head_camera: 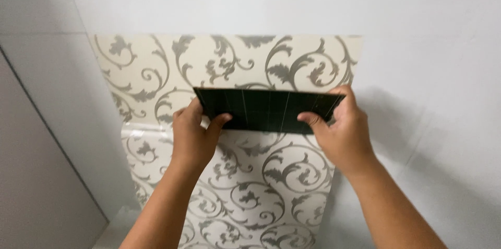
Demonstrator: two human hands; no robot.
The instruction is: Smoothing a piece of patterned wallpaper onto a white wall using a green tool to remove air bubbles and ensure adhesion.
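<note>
You held a dark green rectangular card (266, 109), ruled with thin pale lines, flat against a strip of cream wallpaper (229, 66) printed with grey leafy scrolls, and you gripped it at both short ends. Your left hand (193, 137) came up from the near left, forearm rising steeply, wrist straight; its thumb pressed on the card's lower left face while the fingers curled behind the left edge, so it was pinching the card rather than spread. Your right hand (342, 131) came in from the near right on a forearm angled inward, knuckles turned toward you; its thumb lay across the card's lower right corner and the forefinger hooked over the upper right corner, the remaining fingers tucked behind and out of sight, again a pinch on the card. The card sat tilted slightly, its left end a little lower on the near side, roughly across the middle of the wallpaper's width and just above a glossy crease where the paper's sheen changed. The wallpaper ran from a straight top edge in the far part of the scene down toward you between your forearms, and it lay on a plain white wall (428, 45). To the left, a darker seam ran diagonally along a grey panel (36, 176), well apart from both hands.
</note>
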